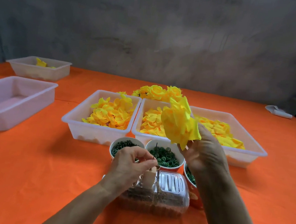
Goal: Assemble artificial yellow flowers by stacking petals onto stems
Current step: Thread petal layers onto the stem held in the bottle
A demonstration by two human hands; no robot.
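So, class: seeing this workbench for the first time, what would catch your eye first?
The big yellow flower held up in the right hand, above the cups of green rings. Behind it, three white trays heaped with yellow petals on a bright orange tablecloth.

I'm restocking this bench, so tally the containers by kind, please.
White trays: 5, the first
Paper cups: 3, the first
Clear plastic box: 1
Total: 9
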